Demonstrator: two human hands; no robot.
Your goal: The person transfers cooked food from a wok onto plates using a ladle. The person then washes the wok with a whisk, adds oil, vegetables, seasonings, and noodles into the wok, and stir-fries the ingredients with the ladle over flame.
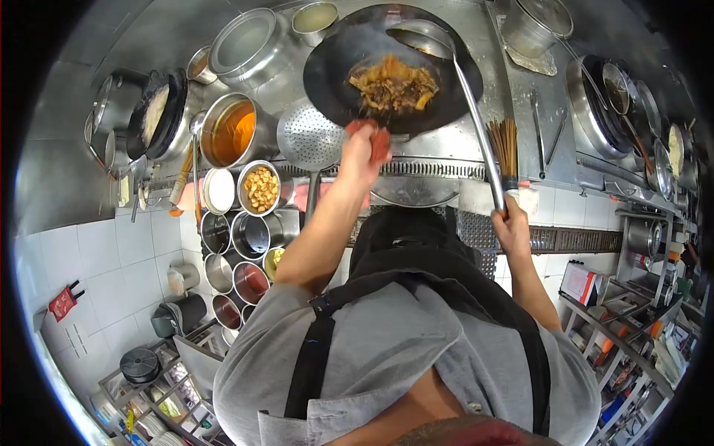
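A black wok (326, 78) sits tilted on the stove, with browned, sauced food pieces (394, 85) in its middle. My left hand (360, 157) is closed around a red cloth (380, 146) at the wok's near rim. The wok part under the cloth is hidden. In my right hand (512, 227) is the end of a long-handled metal ladle (474, 108). Its bowl rests over the far right inside of the wok. A bamboo wok brush (503, 152) stands beside the ladle handle, just beyond my right hand.
Left of the wok are a perforated skimmer (309, 137), a pot of orange liquid (230, 130) and a container of fried cubes (260, 189). Several metal containers (251, 282) stand below them. Tongs (537, 134) lie on the right counter, near stacked pans (587, 111).
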